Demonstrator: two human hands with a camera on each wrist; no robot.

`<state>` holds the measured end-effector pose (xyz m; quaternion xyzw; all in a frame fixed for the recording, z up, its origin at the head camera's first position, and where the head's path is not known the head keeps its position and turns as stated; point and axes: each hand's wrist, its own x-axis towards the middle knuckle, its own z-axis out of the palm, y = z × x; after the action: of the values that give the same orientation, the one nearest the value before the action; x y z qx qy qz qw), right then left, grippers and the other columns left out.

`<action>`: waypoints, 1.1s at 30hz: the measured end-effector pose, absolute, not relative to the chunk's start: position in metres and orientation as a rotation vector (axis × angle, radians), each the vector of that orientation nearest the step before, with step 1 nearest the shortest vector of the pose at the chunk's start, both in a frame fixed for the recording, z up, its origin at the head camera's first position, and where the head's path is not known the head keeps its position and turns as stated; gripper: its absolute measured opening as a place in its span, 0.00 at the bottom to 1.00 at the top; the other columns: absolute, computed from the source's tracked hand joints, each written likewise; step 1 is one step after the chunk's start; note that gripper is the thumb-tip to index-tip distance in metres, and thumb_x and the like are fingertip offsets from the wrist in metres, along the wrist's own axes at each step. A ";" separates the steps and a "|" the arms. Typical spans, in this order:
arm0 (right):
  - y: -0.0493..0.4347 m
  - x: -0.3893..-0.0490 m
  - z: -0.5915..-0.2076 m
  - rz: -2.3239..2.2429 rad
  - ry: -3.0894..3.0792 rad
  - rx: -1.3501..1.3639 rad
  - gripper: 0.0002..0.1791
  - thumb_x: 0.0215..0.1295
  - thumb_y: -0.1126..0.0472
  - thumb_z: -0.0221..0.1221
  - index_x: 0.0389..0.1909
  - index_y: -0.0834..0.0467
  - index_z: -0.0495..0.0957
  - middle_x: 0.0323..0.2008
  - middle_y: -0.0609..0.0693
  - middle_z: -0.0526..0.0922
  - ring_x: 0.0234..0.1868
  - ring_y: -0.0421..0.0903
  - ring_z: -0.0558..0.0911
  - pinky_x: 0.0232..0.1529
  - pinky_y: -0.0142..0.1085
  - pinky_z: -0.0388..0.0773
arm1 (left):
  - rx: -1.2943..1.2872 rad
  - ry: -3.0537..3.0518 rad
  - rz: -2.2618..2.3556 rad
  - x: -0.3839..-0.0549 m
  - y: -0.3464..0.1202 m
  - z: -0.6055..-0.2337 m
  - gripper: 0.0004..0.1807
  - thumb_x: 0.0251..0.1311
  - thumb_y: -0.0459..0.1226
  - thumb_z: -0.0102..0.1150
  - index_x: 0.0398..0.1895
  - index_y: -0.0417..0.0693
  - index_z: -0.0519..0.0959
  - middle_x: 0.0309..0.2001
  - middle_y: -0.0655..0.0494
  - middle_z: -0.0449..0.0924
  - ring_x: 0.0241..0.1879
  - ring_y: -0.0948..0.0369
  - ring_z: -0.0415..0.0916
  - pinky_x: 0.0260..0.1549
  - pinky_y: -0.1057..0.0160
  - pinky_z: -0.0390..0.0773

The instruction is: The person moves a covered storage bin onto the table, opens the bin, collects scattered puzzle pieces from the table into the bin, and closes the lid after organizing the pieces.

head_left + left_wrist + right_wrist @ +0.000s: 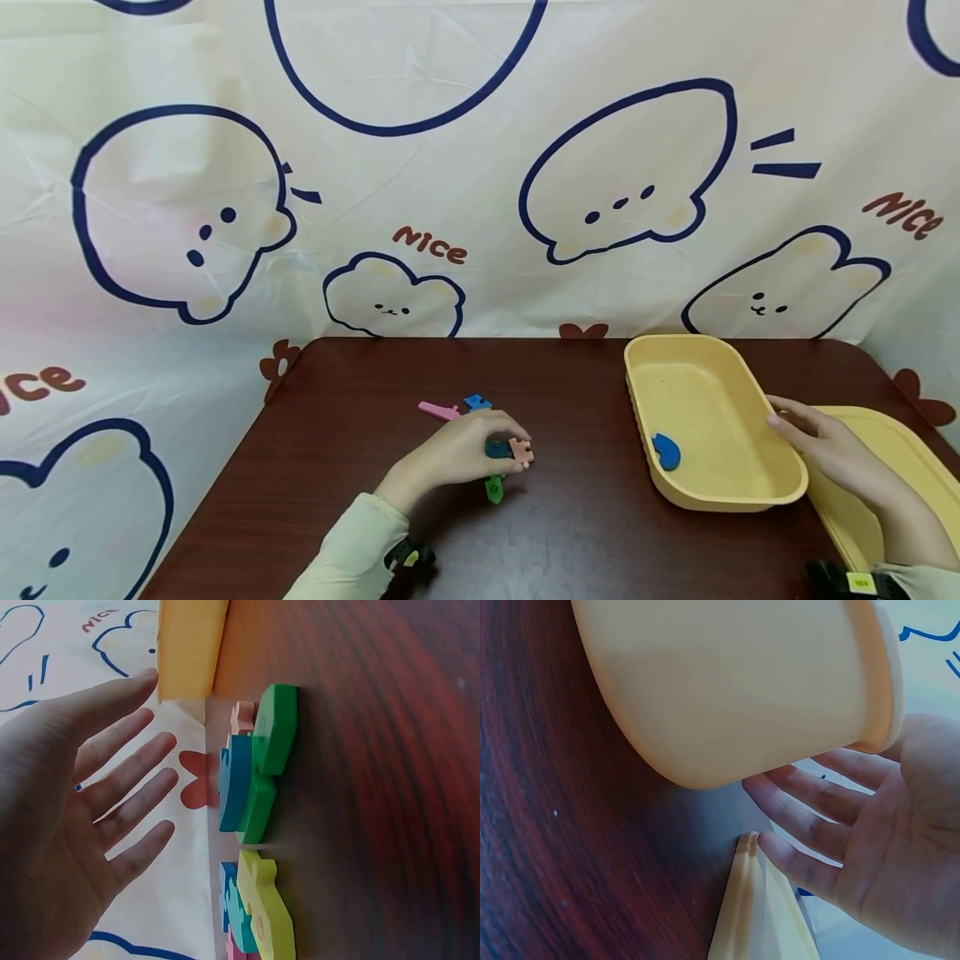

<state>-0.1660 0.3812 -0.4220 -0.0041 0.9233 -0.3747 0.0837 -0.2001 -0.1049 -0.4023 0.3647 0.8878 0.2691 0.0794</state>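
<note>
My left hand [461, 452] hovers over a small group of puzzle pieces on the table. In the left wrist view its fingers are spread, with nothing between them and the thumb. Nearest to it are a green piece [276, 731], a blue piece [238, 784] and a salmon piece [521, 452]. A yellow piece [266, 911] and a teal piece [238, 915] lie close by, hidden under the hand in the head view. My right hand [832, 450] holds the yellow tub [750, 367] by its right rim, thumb on top, fingers below. Inside lies a blue curved piece [666, 451].
A yellow lid [847, 521], flat and tray-like, lies at the right, partly under the right forearm. Behind the left hand are a pink piece [438, 410] and another blue piece [477, 402]. A printed cloth [495, 183] hangs behind the dark wooden table [570, 533].
</note>
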 end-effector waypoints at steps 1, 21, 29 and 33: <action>0.381 -0.166 -0.422 -1.117 2.757 -0.014 0.41 0.78 0.42 0.42 0.73 0.73 0.51 0.66 0.80 0.58 0.62 0.75 0.64 0.51 0.62 0.72 | 1.084 2.658 0.804 -0.200 -0.106 -0.403 0.20 0.60 0.46 0.70 0.55 0.55 0.83 0.52 0.66 0.80 0.54 0.65 0.74 0.54 0.58 0.75; 0.381 -0.165 -0.423 -1.137 2.762 -0.030 0.40 0.79 0.43 0.43 0.73 0.73 0.51 0.66 0.80 0.57 0.63 0.76 0.62 0.51 0.64 0.70 | 1.014 2.588 0.819 -0.206 -0.119 -0.419 0.22 0.55 0.42 0.74 0.55 0.52 0.83 0.52 0.60 0.81 0.50 0.63 0.75 0.52 0.59 0.77; 0.382 -0.165 -0.423 -1.121 2.778 -0.050 0.39 0.79 0.44 0.43 0.73 0.73 0.52 0.66 0.80 0.59 0.63 0.75 0.63 0.50 0.61 0.71 | 0.994 2.595 0.787 -0.207 -0.122 -0.422 0.23 0.54 0.40 0.74 0.55 0.54 0.83 0.55 0.61 0.80 0.54 0.62 0.73 0.55 0.59 0.75; 0.382 -0.165 -0.423 -1.116 2.778 -0.049 0.39 0.79 0.43 0.43 0.73 0.72 0.52 0.66 0.80 0.59 0.63 0.75 0.64 0.50 0.59 0.72 | 0.999 2.596 0.786 -0.207 -0.123 -0.423 0.23 0.54 0.40 0.74 0.55 0.55 0.83 0.54 0.61 0.80 0.53 0.62 0.74 0.54 0.59 0.75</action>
<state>-0.1651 0.3817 -0.4230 -0.0163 0.9253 -0.3718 0.0735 -0.2074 -0.1228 -0.4226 0.3430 0.8910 0.2697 0.1254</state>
